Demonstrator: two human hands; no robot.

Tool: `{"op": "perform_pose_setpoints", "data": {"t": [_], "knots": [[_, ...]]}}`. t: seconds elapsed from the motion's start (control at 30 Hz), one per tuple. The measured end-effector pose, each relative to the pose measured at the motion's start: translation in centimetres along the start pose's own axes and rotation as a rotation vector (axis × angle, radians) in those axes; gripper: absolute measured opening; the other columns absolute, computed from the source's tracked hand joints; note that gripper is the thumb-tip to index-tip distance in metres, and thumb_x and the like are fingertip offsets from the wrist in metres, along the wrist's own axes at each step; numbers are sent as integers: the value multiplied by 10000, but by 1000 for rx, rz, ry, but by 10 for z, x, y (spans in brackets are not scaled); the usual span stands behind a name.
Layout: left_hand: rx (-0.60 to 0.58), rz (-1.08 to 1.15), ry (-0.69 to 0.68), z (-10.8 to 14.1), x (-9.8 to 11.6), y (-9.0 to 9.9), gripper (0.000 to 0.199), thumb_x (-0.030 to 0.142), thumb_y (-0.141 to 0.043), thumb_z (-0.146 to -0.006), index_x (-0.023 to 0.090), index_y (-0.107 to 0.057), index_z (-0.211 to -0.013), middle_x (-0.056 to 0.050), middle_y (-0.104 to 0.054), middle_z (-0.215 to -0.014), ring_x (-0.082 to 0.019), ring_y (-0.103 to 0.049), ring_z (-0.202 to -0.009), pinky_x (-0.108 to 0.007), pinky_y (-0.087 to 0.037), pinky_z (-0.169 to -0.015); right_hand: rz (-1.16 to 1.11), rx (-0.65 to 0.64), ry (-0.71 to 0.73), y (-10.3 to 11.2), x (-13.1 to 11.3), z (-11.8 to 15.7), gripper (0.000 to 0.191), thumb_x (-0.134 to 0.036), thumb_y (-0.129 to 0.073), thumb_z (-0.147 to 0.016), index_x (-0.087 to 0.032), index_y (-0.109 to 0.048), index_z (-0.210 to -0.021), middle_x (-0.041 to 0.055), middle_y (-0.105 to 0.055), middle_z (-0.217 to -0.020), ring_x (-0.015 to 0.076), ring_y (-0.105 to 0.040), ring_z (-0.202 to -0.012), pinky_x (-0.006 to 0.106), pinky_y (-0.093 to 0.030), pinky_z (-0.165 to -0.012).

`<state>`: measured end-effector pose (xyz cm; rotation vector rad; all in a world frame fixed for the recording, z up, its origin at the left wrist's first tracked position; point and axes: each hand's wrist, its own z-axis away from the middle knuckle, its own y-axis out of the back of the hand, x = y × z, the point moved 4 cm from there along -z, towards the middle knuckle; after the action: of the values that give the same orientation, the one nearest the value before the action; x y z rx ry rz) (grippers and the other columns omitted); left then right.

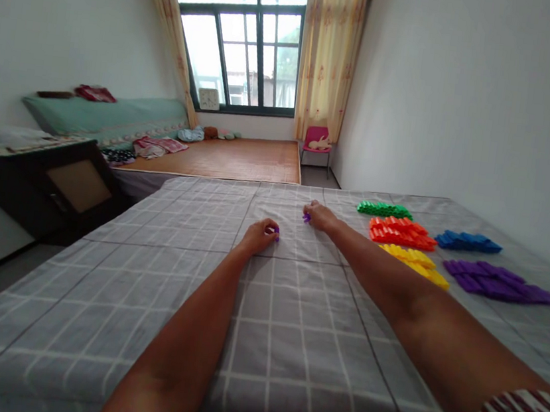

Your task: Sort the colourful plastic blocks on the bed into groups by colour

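Over the middle of the grey checked cloth, my left hand [260,234] pinches a small purple piece [276,233] between thumb and fingers. Farther out and to the right, my right hand [318,215] is closed on another small purple piece [306,217]. The two pieces are apart. Beyond my right forearm lie groups of coloured pieces: green [385,209], orange [402,232], yellow [415,263], blue [468,242] and purple [501,282]. My right forearm passes close to the yellow group.
The checked cloth [143,297] covers the wide surface under my arms. Behind it are a bed with a brown mat [246,155] and a pink chair [317,137]. A dark cabinet [76,188] stands at the left, and a white wall [477,110] runs along the right.
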<state>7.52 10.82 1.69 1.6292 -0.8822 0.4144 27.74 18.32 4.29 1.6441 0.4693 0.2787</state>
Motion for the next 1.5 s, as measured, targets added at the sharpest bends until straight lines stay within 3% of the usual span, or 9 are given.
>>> {"op": "perform_pose_setpoints", "data": {"t": [0.17,0.3,0.53,0.63,0.73,0.93,1.07,1.3,1.5], "knots": [[51,24,-27,-4,7,6,208,296,-671,-663,171,-620,-822,-33,-704,-795,-159,-652,-712,-293,-519,-717,-86,124,0,35,4,53,267,-279,-747,-744,-172,-621,-954,65,-673,-944,172,-618,-837,236,-415,-697],[39,155,-7,-14,17,6,377,400,-650,-670,166,-618,-964,-66,-724,-873,-195,-680,-754,-317,-537,-686,-333,204,11,63,45,115,214,-338,-724,-760,-170,-644,-866,20,-687,-802,135,-608,-717,222,-409,-638],[-100,-81,-138,-40,105,-28,291,327,-632,-685,187,-654,-939,-53,-738,-854,-224,-699,-806,-337,-531,-751,-619,586,-456,104,254,252,281,-375,-663,-784,-134,-667,-927,64,-716,-860,140,-625,-724,228,-467,-648],[-130,-92,-253,-54,165,-63,248,298,-619,-711,184,-638,-930,-44,-729,-845,-204,-693,-792,-320,-526,-739,-579,652,-745,101,339,321,279,-364,-650,-786,-122,-679,-920,84,-718,-824,144,-612,-660,247,-474,-615],[-148,-87,-386,-67,226,-112,178,258,-600,-734,177,-612,-892,-32,-705,-815,-169,-672,-757,-288,-513,-706,-489,593,-893,89,382,374,252,-361,-666,-763,-133,-692,-866,89,-725,-817,160,-621,-671,255,-474,-611],[-206,-213,-631,-64,335,-215,138,313,-622,-784,197,-610,-857,-15,-678,-825,-141,-619,-743,-252,-459,-659,-302,378,-801,69,384,397,237,-408,-669,-744,-181,-698,-808,52,-736,-877,175,-653,-807,227,-460,-675],[-232,-342,-669,-48,378,-264,143,347,-623,-807,215,-609,-862,-13,-671,-856,-146,-602,-758,-255,-431,-654,-236,338,-773,60,373,392,320,-498,-610,-784,-200,-702,-854,49,-733,-911,171,-649,-821,227,-433,-654],[-289,-494,-618,-30,390,-320,158,346,-615,-834,234,-602,-945,-63,-646,-984,-193,-608,-855,-284,-433,-685,-124,459,-854,63,366,402,308,-439,-490,-874,-212,-695,-914,57,-732,-909,186,-647,-825,257,-403,-659],[-291,-441,-583,-25,392,-337,269,475,-612,-832,231,-621,-945,-59,-649,-959,-206,-601,-873,-293,-427,-709,-118,508,-863,67,366,407,324,-433,-453,-905,-212,-690,-918,63,-727,-882,191,-642,-825,258,-390,-664]]}}
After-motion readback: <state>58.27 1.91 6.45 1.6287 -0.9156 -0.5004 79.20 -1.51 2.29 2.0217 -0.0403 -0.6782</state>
